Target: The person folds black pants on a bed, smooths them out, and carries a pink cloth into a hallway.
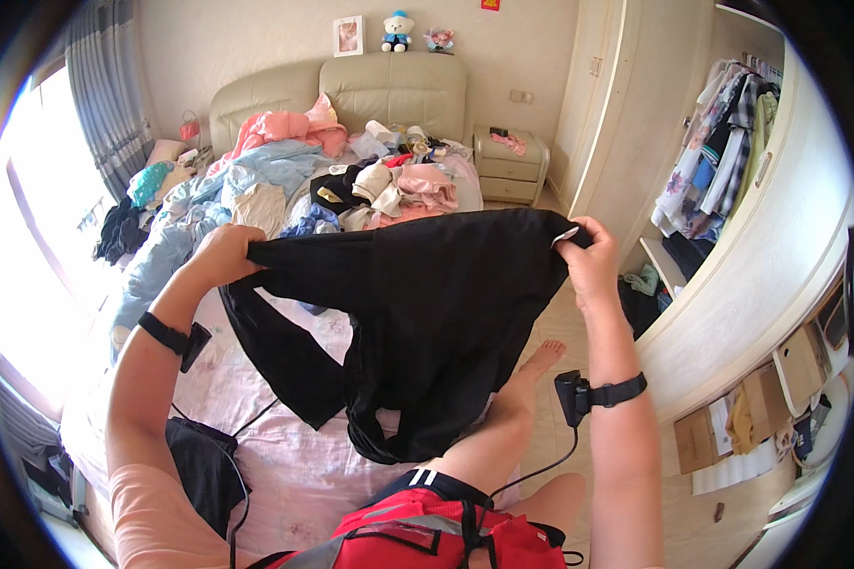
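A black long-sleeved garment [455, 299] hangs stretched between my two hands, over the bed and my bent leg. My left hand [231, 256] grips its left end, at what looks like a sleeve. At the other end, my right hand [591, 263] pinches a corner that shows a small white tag [565, 235]. Another sleeve or leg of the cloth dangles below my left hand. A black folded cloth [203, 466] lies on the pink patterned bedsheet [285, 469], beside my left elbow.
Piled clothes [391, 185] and a light blue quilt [185, 220] cover the far part of the bed. A nightstand [511, 167] stands beyond, right of the headboard [395, 92]. On the right, an open wardrobe holds hanging clothes [719, 149]. Cardboard boxes [761, 398] and cables near my arms are also visible.
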Motion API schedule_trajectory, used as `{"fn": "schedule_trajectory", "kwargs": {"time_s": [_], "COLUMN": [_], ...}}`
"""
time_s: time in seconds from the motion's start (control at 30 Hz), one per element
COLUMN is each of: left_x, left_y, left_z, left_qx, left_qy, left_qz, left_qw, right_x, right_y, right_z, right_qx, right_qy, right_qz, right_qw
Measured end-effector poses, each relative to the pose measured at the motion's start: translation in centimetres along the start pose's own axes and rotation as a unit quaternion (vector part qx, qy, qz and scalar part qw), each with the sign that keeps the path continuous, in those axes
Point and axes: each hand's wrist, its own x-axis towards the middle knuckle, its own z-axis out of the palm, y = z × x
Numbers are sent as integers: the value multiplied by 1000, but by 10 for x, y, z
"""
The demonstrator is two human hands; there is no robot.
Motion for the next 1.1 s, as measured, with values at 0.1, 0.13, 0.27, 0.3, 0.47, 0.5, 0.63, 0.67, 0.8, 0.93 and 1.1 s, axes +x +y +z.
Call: {"fn": "schedule_trajectory", "kwargs": {"time_s": [0.1,0.13,0.27,0.3,0.47,0.5,0.63,0.67,0.8,0.93,1.1], "left_x": [-7,-11,-31,-36,-80,-86,-73,-45,-5,-9,-104], "left_y": [-37,-40,-34,-31,-54,-59,-112,-104,-151,-109,-34], "left_z": [16,21,51,59,91,90,66,59,37,90,254], "left_qx": [-63,-119,-154,-157,-267,-255,-85,-23,-39,-30,-258], "left_qy": [-5,-22,-45,-57,-479,-504,-388,-289,403,334,-32], "left_qz": [-33,-51,-72,-73,-97,-91,-82,-94,-204,-126,-169], "left_qw": [997,991,985,983,831,820,914,953,891,934,951], "right_x": [3,5,0,-1,-2,-1,11,15,30,-9,-92], "right_y": [-5,-3,-3,-4,-19,-23,-9,-2,49,97,201], "right_z": [-5,-8,-11,-13,-32,-38,-35,-29,41,54,21], "right_qx": [17,40,59,50,17,17,16,10,194,158,-104], "right_qy": [36,38,16,-24,-269,-308,-309,-253,-153,-169,-303], "right_qz": [18,36,62,90,128,138,199,206,134,172,323], "right_qw": [999,998,996,994,954,941,930,945,960,957,890]}}
